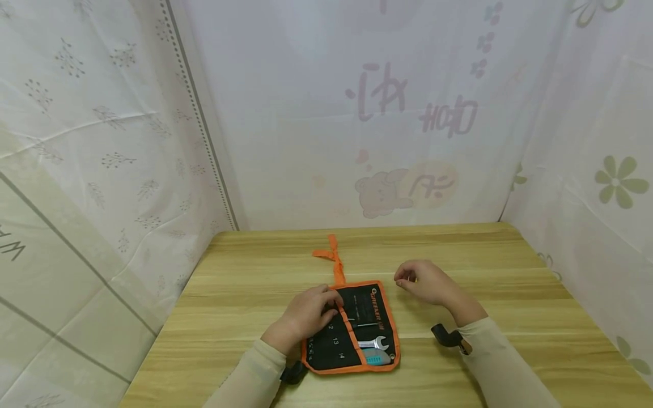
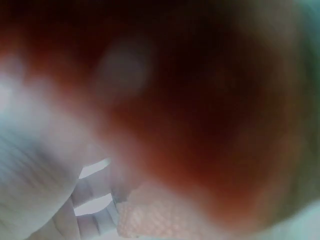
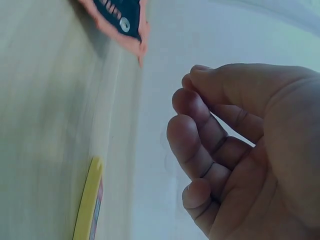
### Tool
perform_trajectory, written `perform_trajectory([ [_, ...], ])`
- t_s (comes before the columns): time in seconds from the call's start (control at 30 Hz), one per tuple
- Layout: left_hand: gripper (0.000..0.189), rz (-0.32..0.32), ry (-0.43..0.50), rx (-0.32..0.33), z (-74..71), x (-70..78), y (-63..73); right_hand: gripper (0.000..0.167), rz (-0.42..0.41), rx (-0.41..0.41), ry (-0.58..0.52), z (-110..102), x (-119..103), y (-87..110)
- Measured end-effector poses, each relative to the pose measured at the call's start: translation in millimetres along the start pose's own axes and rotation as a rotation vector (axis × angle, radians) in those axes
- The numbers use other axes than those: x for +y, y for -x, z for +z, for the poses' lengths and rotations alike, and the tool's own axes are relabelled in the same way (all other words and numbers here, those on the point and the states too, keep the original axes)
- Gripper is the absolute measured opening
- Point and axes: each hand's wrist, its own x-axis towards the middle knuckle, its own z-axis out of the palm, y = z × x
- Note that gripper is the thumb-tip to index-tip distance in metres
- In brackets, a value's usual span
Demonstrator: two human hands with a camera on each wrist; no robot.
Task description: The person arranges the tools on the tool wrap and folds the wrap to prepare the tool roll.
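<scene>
On the table lies a black tool pouch (image 1: pixel 326 354) with orange trim and pocket numbers such as 12, 13 and 14. Over its upper left part is my left hand (image 1: pixel 308 311), thumb and forefinger pinching at the orange pocket band. An open-end wrench (image 1: pixel 374 343) pokes out of one pocket, beside a grey and teal tool (image 1: pixel 376 357). A thin metal shaft (image 1: pixel 366 324) shows higher up. My right hand (image 1: pixel 425 282) hovers right of the pouch, fingers loosely curled around nothing (image 3: pixel 240 140). The left wrist view is mostly a dark reddish blur.
An orange tie strap (image 1: pixel 336 266) stretches from the pouch toward the back of the table (image 1: pixel 265 260). In the right wrist view a yellow bar-shaped item (image 3: pixel 90 200) appears at lower left. Patterned curtains (image 1: pixel 306 113) enclose the table at the back and sides.
</scene>
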Motion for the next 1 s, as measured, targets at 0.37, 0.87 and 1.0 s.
perform_trajectory([
  [0.37,0.018,-0.003,-0.047,-0.005,-1.3,1.8,0.9,0.005,0.084,0.025,-0.004,-14,34,6.5],
  [0.87,0.012,0.009,-0.077,0.024,-1.8,0.4,-0.1,0.020,0.182,-0.052,-0.072,-27,67,20.6],
  [1.0,0.013,0.013,-0.089,0.048,-2.8,-0.2,0.7,0.022,0.197,-0.092,-0.078,-30,72,23.5],
])
